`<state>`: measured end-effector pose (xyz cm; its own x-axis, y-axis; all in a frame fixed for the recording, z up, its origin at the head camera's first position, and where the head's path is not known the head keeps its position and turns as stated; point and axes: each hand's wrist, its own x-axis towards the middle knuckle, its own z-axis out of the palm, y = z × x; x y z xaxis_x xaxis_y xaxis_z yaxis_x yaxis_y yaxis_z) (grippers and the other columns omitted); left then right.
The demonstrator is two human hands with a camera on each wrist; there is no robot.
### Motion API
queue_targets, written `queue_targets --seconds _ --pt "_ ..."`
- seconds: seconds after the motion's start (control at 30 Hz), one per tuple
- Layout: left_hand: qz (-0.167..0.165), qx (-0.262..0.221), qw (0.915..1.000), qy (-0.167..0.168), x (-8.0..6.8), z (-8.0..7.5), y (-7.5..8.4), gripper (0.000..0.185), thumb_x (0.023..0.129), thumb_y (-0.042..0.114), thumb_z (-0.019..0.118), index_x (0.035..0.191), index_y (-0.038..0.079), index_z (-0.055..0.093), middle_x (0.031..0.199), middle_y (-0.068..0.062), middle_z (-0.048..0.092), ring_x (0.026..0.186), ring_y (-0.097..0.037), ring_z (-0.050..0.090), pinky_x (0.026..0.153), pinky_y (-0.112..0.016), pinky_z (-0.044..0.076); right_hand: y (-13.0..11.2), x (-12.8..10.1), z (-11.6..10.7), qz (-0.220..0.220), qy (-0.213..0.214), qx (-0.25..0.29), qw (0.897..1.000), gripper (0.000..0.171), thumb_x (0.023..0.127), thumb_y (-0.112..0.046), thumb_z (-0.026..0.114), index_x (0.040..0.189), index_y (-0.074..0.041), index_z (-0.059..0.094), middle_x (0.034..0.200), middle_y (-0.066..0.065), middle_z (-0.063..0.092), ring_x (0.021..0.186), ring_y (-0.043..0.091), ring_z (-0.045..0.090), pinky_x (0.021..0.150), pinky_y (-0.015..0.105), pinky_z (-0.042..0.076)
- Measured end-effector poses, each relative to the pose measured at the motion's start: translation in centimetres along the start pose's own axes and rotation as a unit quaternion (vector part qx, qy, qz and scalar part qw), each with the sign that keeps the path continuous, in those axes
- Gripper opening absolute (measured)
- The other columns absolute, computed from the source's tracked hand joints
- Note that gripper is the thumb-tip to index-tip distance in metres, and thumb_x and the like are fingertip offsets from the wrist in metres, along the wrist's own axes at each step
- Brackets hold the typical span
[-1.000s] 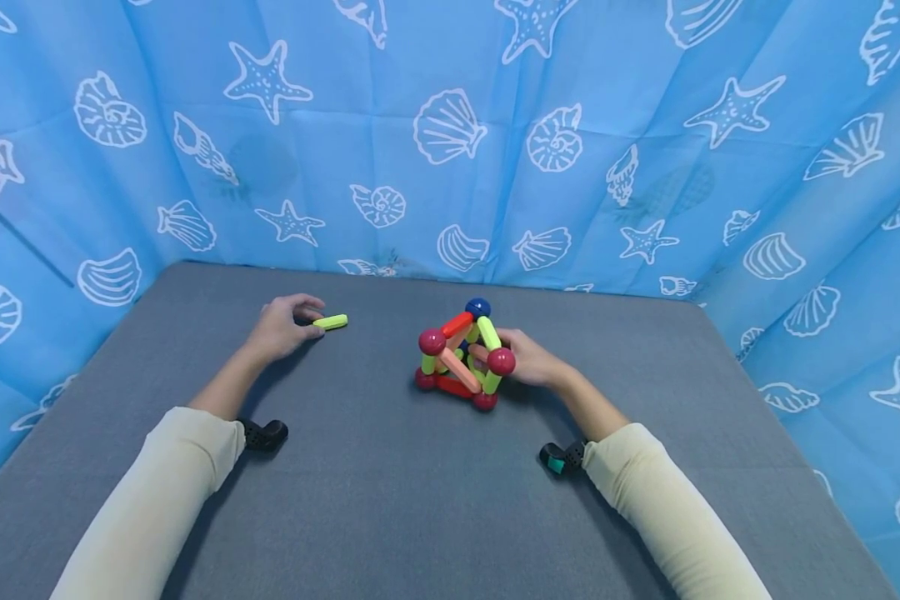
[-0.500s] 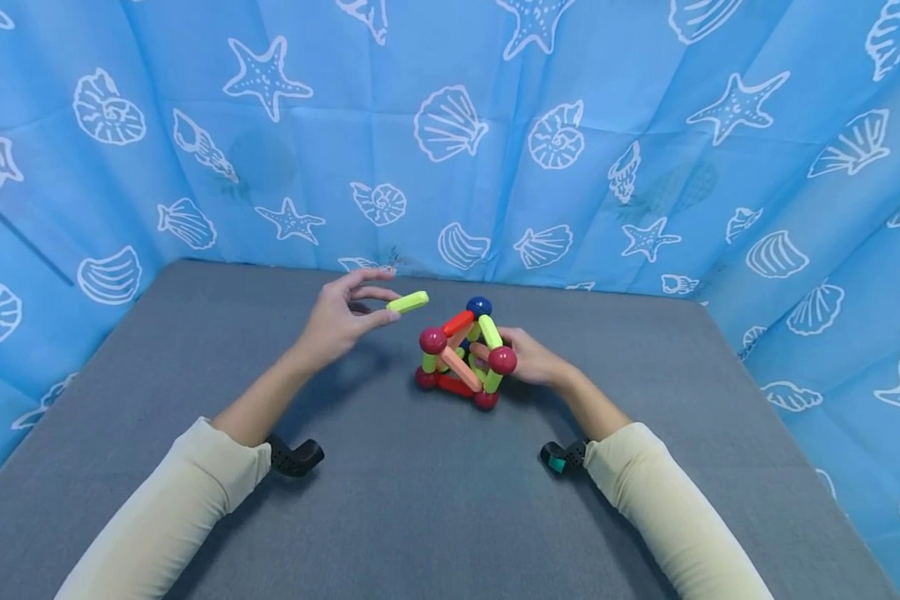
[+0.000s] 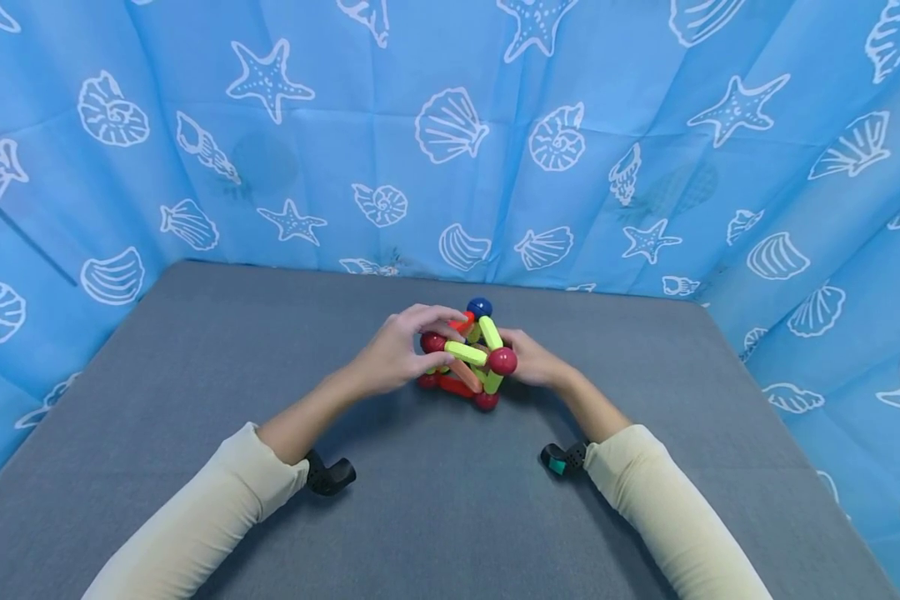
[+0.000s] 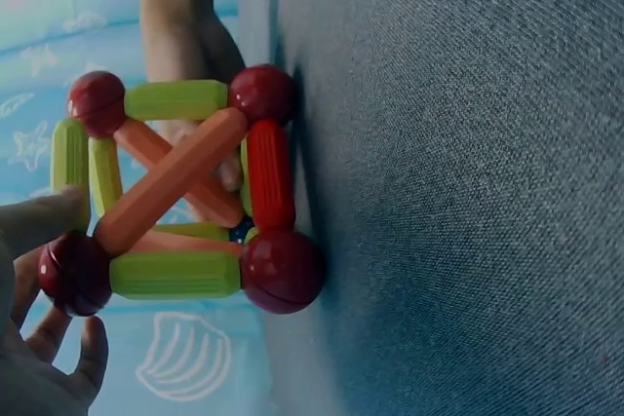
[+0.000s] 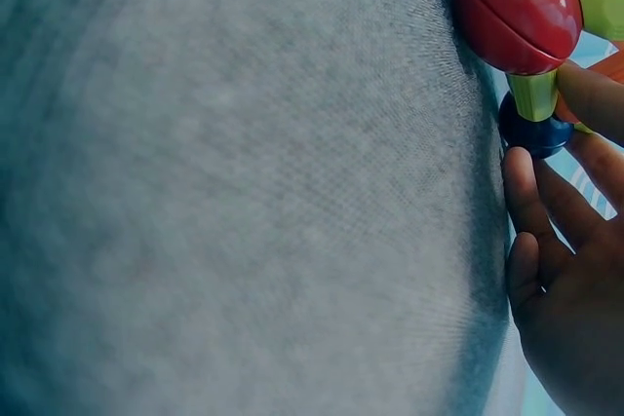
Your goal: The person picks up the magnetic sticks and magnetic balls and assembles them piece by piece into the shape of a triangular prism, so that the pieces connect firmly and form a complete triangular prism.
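Observation:
A cube-like frame of magnetic rods and balls [image 3: 456,386] stands on the grey table, with red and blue balls at its corners. My left hand [image 3: 397,354] is at its upper left corner and pinches a yellow-green magnetic rod [image 3: 467,353]. That rod spans the two upper front red balls. In the left wrist view the thumb lies on the rod [image 4: 68,158], and other fingers are beside the red ball [image 4: 75,273]. My right hand [image 3: 536,360] holds the frame from the right, partly hidden behind it. In the right wrist view its fingertips touch near a blue ball [image 5: 536,126].
A blue curtain [image 3: 450,183] with white shells and starfish hangs behind the grey table [image 3: 450,500]. Black wrist devices show below both sleeves, the left device [image 3: 330,475] and the right device [image 3: 562,458].
My left hand has lifted the yellow-green rod off the table at the left and carried it right to the frame's upper front edge. My right hand has stayed in place.

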<state>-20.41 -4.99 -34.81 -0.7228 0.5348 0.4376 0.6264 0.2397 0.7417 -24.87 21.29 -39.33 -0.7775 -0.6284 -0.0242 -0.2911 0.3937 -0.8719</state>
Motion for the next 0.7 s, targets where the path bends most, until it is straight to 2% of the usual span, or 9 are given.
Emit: queue_targets --seconds 0.2,0.4,0.53,0.7 --pt "-0.001 0.025 0.9997 -0.002 0.2 0.1 0.0 0.048 0.084 0.007 0.080 0.129 0.009 0.063 0.109 -0.002 0.071 0.112 -0.018 0.055 0.096 -0.046 0.041 0.2 0.1 0.0 -0.005 0.001 0.002 1.000 0.028 0.096 -0.005 0.060 0.122 0.005 0.058 0.107 0.017 0.065 0.093 0.024 0.062 0.086 0.037 0.054" --pt "0.000 0.059 0.9982 -0.008 0.4 0.3 0.2 0.047 0.084 0.007 0.079 0.128 0.008 0.063 0.111 -0.003 0.070 0.114 -0.022 0.053 0.095 -0.046 0.044 0.0 0.1 0.0 -0.019 -0.008 0.017 1.000 0.026 0.099 -0.005 0.056 0.124 0.004 0.057 0.108 0.020 0.065 0.098 0.029 0.063 0.089 0.039 0.053" --pt "-0.002 0.067 0.9977 -0.011 0.5 0.3 0.2 0.048 0.084 0.007 0.079 0.129 0.009 0.063 0.111 -0.004 0.069 0.115 -0.024 0.053 0.096 -0.047 0.044 -0.5 0.0 0.0 -0.013 -0.009 0.010 1.000 0.029 0.099 -0.007 0.056 0.126 0.005 0.057 0.108 0.019 0.065 0.100 0.028 0.064 0.089 0.039 0.053" --pt "-0.003 0.071 0.9974 -0.013 0.5 0.3 0.3 0.048 0.083 0.007 0.080 0.128 0.010 0.063 0.111 -0.003 0.070 0.114 -0.024 0.052 0.095 -0.047 0.043 -1.4 0.2 0.1 -0.002 -0.013 -0.018 1.000 0.028 0.097 -0.011 0.058 0.122 0.003 0.057 0.103 0.016 0.064 0.093 0.024 0.060 0.086 0.038 0.051"
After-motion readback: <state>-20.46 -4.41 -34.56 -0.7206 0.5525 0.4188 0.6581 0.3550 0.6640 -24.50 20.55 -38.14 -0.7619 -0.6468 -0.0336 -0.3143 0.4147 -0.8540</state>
